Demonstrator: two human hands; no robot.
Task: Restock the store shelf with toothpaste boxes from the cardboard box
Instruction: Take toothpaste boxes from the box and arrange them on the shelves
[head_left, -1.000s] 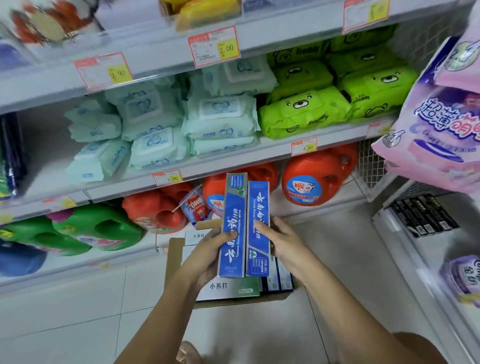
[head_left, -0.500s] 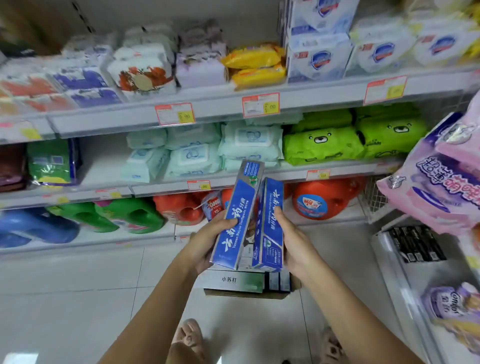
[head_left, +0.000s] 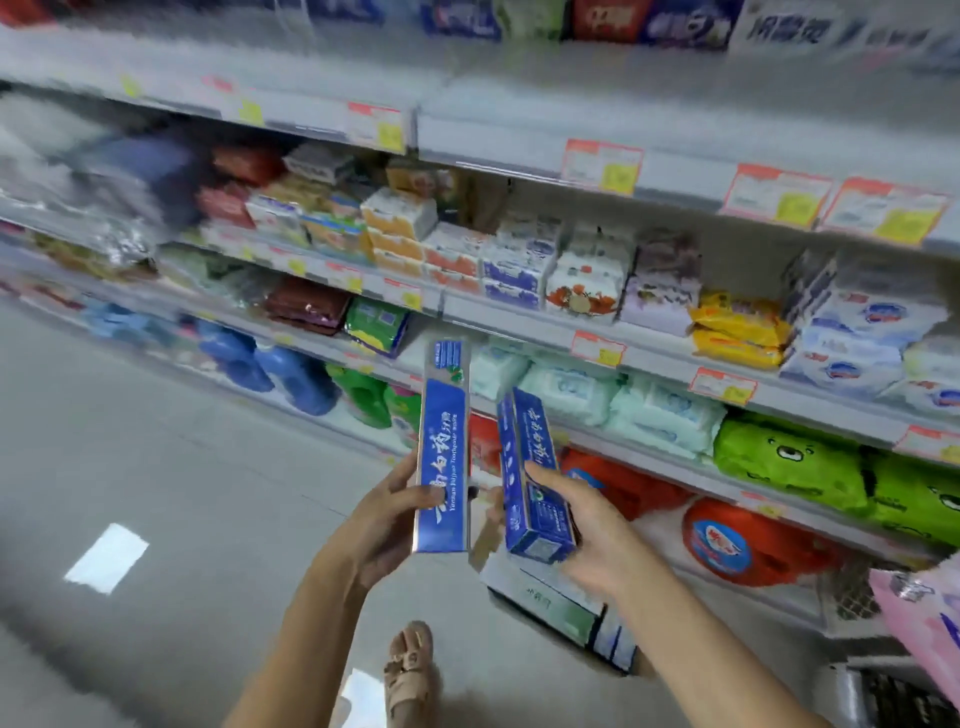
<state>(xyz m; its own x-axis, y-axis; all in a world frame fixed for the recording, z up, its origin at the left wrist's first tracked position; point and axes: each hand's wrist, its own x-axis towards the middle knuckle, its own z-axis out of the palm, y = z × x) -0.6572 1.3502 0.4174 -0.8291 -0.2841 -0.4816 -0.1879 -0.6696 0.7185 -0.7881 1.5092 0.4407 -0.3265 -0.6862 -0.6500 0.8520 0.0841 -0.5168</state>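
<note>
Left hand (head_left: 387, 519) wraps the lower end of left box (head_left: 444, 452), held upright. Right hand (head_left: 582, 535) clamps right box (head_left: 530, 478), which tilts toward 11 o'clock, a gap between the two. Likely light, stiff card, glossy, with crushable corners; grip the long sides. White Chinese lettering, and a Latin line ending "Toothpaste". Carton (head_left: 561, 608) on the floor at 5 o'clock. Shelf (head_left: 519, 312) tags are blurred.

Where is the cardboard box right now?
In the head view, the cardboard box sits on the floor just below the right hand, beside the orange jugs on the bottom shelf.
</note>
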